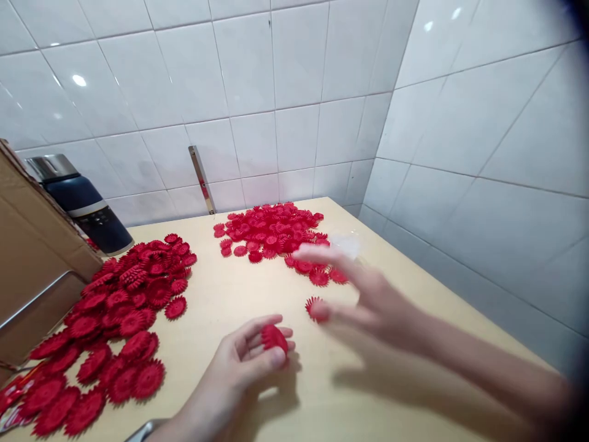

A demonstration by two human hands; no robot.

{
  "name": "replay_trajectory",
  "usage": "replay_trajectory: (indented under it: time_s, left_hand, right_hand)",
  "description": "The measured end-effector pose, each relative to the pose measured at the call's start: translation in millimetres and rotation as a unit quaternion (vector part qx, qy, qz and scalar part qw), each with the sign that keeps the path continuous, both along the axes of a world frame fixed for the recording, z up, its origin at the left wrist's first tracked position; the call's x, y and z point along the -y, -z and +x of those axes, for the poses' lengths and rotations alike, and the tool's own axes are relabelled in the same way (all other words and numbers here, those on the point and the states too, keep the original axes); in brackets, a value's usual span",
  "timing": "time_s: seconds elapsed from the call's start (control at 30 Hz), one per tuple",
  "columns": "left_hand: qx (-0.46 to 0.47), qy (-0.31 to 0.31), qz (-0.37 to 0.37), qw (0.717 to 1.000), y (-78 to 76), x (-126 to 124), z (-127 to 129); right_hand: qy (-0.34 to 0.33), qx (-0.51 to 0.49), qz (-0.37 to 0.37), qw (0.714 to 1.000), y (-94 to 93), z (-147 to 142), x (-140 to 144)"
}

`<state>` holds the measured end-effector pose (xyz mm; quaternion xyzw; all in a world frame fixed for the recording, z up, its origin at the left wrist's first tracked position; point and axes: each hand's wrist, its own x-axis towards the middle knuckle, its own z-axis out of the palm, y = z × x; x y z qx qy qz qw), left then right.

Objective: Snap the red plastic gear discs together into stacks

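Blurring right hand [368, 301] | left hand [248, 359] half-covering red piece [275, 337]

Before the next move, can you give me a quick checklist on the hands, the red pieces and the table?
1. Left hand has a firm pinch on the red piece: ok, fingers and thumb close round it.
2. Right hand position: cannot tell exactly, it is motion-blurred; open, fingers spread.
3. Single toothed red disc within reach: ok, it lies alone at the right hand's fingertips; contact cannot be told.
4. Far pile and left pile kept apart: ok, bare table lies between them.
5. Flask and cardboard box out of the way: ok, both at the left edge.
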<state>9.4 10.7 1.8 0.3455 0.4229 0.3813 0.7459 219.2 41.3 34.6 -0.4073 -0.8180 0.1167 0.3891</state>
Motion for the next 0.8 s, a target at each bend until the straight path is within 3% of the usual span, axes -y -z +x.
replay_trajectory:
  time_s: [0.1,0.13,0.27,0.53,0.7,0.8]
  left_hand:
    - [0.004,-0.043,-0.006,0.999,-4.1,-2,-1]
    - [0.005,-0.045,0.001,0.999,-4.5,-3,-2]
    - [0.007,-0.042,0.010,0.999,-2.7,-5,-3]
    - [-0.023,-0.047,-0.023,0.998,-9.3,-3,0]
    - [-0.039,-0.062,-0.032,0.997,-13.6,-3,1]
    - [-0.022,-0.037,-0.030,0.999,-8.6,-4,-1]
  right_hand:
    - [0.181,0.013,-0.064,0.981,-20.5,38,-34]
    - [0.197,0.022,-0.076,0.977,-23.4,49,-44]
    - [0.189,0.059,-0.113,0.974,-18.3,68,-64]
    - [0.149,0.100,-0.125,0.976,-3.2,59,-66]
    - [0.159,0.087,-0.110,0.977,-10.9,61,-64]
    - [0.156,0.051,-0.087,0.983,-18.2,43,-47]
